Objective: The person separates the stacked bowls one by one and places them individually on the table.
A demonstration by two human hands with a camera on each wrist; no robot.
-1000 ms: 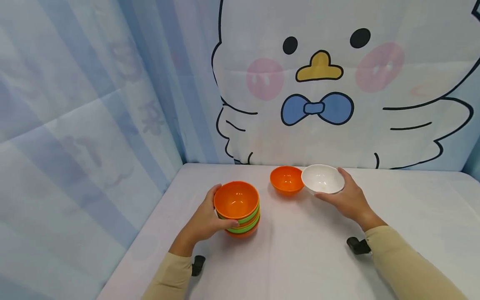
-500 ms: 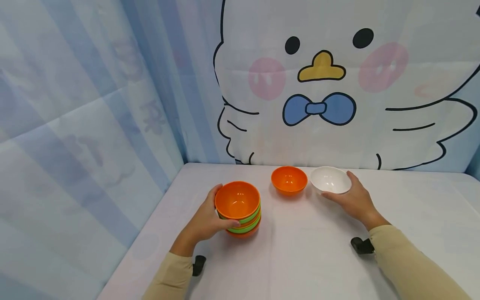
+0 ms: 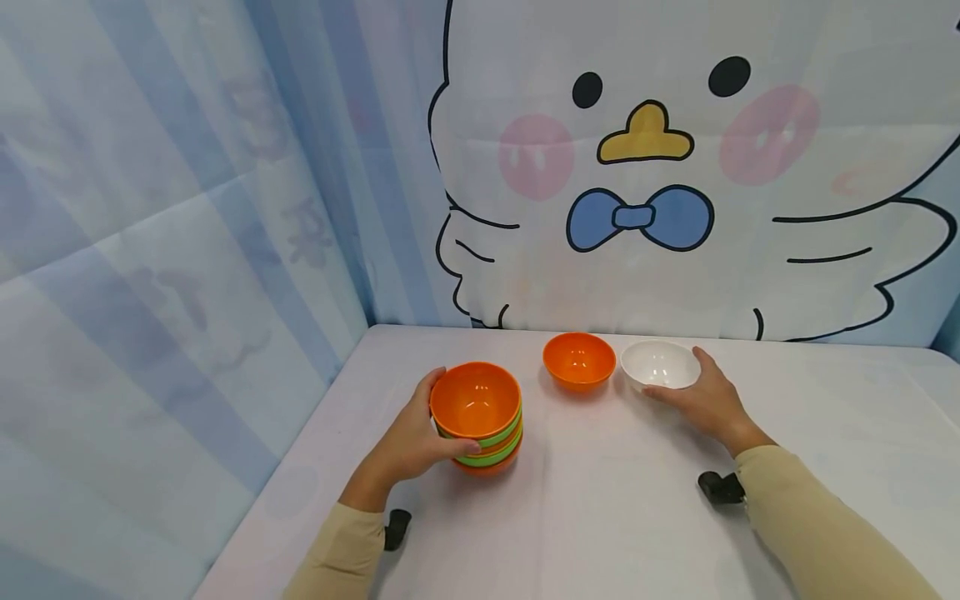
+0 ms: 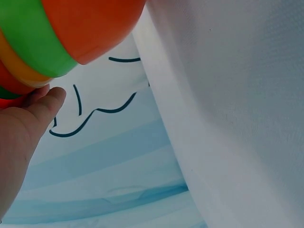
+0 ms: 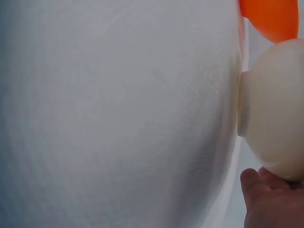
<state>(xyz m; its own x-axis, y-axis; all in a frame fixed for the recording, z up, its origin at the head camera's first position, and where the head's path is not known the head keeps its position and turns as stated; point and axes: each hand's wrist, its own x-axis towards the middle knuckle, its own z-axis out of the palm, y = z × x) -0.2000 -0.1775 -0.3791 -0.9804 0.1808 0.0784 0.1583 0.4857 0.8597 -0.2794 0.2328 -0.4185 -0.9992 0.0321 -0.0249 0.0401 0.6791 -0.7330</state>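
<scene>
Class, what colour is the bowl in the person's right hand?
The bowl is white, seen best in the head view.

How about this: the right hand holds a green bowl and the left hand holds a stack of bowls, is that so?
Not green: the head view shows the right hand holding a white bowl. The left hand does hold a stack of bowls.

Head view: high, facing forward and down across table (image 3: 615, 517) to printed backdrop (image 3: 645, 287). Wrist views: close, low, turned sideways. Left shares bowl stack (image 4: 66, 28) with head; right shares white bowl (image 5: 275, 109).
</scene>
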